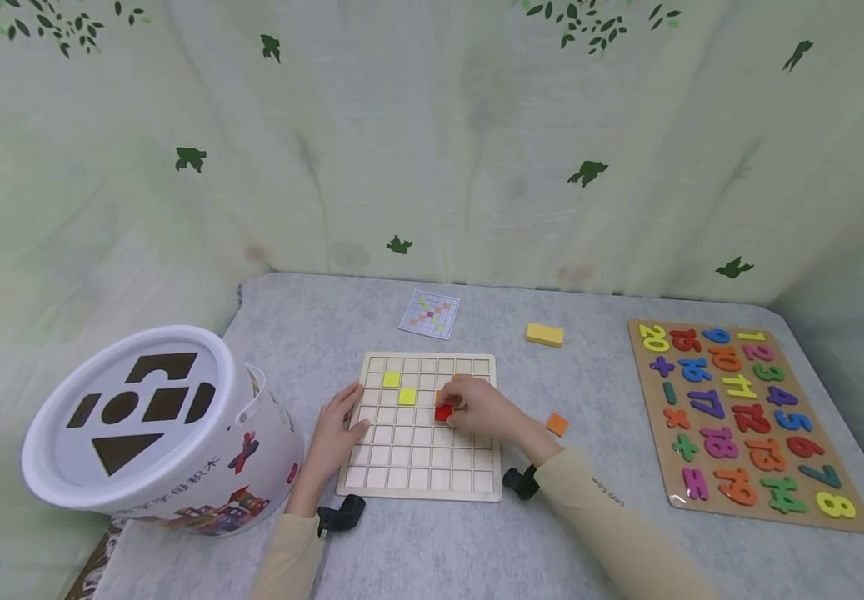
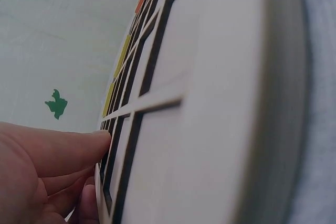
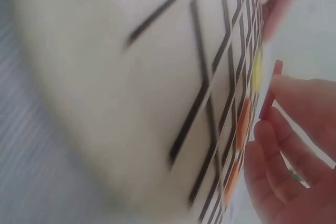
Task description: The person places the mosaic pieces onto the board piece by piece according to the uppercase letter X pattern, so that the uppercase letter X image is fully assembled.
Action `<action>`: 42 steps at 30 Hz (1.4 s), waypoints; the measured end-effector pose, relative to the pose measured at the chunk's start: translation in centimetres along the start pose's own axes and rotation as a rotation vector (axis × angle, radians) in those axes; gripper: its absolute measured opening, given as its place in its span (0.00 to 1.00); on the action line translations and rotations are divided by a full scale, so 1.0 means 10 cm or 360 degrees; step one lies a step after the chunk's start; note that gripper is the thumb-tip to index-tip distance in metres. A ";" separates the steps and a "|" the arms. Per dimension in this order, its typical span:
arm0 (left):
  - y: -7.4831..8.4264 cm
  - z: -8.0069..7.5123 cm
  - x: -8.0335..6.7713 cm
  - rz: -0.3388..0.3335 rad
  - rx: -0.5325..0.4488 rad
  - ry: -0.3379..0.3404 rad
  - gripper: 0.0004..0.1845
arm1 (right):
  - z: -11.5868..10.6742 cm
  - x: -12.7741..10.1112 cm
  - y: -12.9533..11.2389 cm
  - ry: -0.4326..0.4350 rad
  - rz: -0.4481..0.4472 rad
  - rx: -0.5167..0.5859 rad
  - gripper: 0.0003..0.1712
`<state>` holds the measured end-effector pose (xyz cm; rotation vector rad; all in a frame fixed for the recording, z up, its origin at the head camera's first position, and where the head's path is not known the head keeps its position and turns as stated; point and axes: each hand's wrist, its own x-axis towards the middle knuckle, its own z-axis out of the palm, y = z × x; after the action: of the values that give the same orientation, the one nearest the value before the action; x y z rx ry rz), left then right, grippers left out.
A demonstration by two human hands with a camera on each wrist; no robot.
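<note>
A wooden grid board (image 1: pixel 420 493) lies on the table before me. My left hand (image 1: pixel 332 433) rests along its left edge, thumb and fingertips touching the rim; in the left wrist view the thumb (image 2: pixel 73 150) reaches over the edge. My right hand (image 1: pixel 487 407) pinches a red square tile (image 1: pixel 442 412) between thumb and fingers, over the right half of the grid. The right wrist view shows the red tile (image 3: pixel 271 90) tilted on edge above the board. Two yellow tiles (image 1: pixel 392 380) sit in grid cells, and orange tiles (image 3: pixel 243 124) lie partly hidden under my right hand.
Behind the board lies a pattern card (image 1: pixel 430 314), with a yellow block (image 1: pixel 545 335) to its right. A loose orange tile (image 1: pixel 556 425) is by my right wrist. A white shape-sorter bucket (image 1: pixel 267 450) stands left; a number puzzle board (image 1: pixel 652 417) lies right.
</note>
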<state>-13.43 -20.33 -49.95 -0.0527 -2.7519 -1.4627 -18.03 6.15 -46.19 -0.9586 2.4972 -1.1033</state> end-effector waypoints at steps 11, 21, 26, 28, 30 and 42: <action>0.00 0.00 0.00 -0.0009 -0.0013 -0.0012 0.31 | 0.22 0.25 -0.20 -0.0056 0.0042 -0.0280 0.11; 0.02 -0.01 -0.01 0.0020 0.0000 -0.0001 0.30 | 0.15 0.15 -0.17 -0.0012 0.0069 -0.0120 0.13; 0.01 -0.01 0.00 -0.0005 -0.0003 -0.0033 0.31 | -0.11 -0.11 0.00 0.0116 0.0072 0.0058 0.11; 0.01 -0.03 -0.01 -0.0006 0.0010 -0.0047 0.31 | -0.22 -0.25 0.09 0.0151 0.0140 0.0082 0.11; 0.01 -0.04 -0.01 0.0020 0.0018 -0.0050 0.30 | -0.33 -0.39 0.20 0.0194 0.0199 0.0067 0.11; 0.03 -0.06 -0.03 0.0050 -0.0053 -0.0065 0.29 | -0.63 -1.08 0.60 0.0251 0.0521 -0.0068 0.11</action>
<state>-13.08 -20.67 -49.38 -0.1270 -2.7452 -1.5165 -15.65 19.80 -46.69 -0.4610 2.6860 -1.0574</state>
